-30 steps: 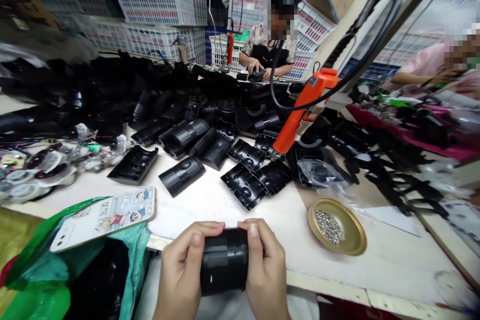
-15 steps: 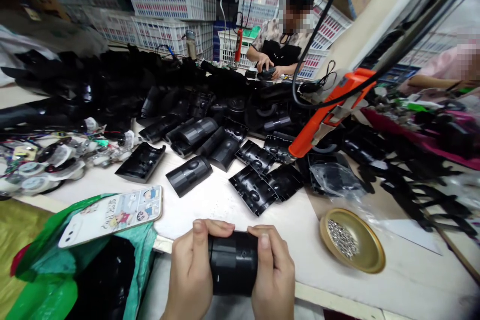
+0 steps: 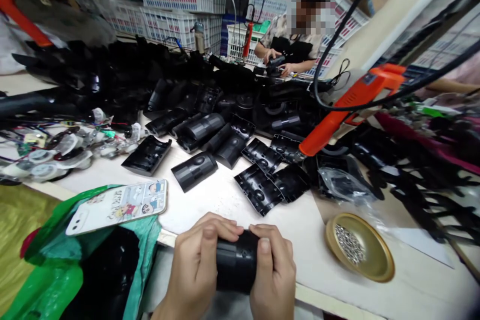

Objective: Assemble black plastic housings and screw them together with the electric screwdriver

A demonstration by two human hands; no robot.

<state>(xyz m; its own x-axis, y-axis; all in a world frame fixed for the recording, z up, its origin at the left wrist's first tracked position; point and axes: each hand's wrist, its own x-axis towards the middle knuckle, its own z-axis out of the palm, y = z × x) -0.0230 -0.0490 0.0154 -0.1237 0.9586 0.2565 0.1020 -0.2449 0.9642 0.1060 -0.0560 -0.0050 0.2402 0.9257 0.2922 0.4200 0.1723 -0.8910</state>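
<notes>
A black plastic cylindrical housing [image 3: 236, 266] is held at the near edge of the white workbench [image 3: 225, 197]. My left hand [image 3: 195, 270] grips its left side and my right hand [image 3: 273, 272] its right side, thumbs pressed on top. Both hands are closed on it. Just beyond lie several loose black half-shells [image 3: 258, 190], some curved side up, some hollow side up.
An orange electric screwdriver [image 3: 348, 107] hangs on a cable at the right. A gold dish of screws [image 3: 358, 250] sits right of my hands. A phone in a cartoon case [image 3: 120, 205] rests on a green bag [image 3: 45, 280]. Wired parts [image 3: 56, 147] lie left. A co-worker [image 3: 292, 45] sits opposite.
My hands have closed further around the black housing, covering more of it. The view has shifted so the bench contents sit slightly higher and to the right.
</notes>
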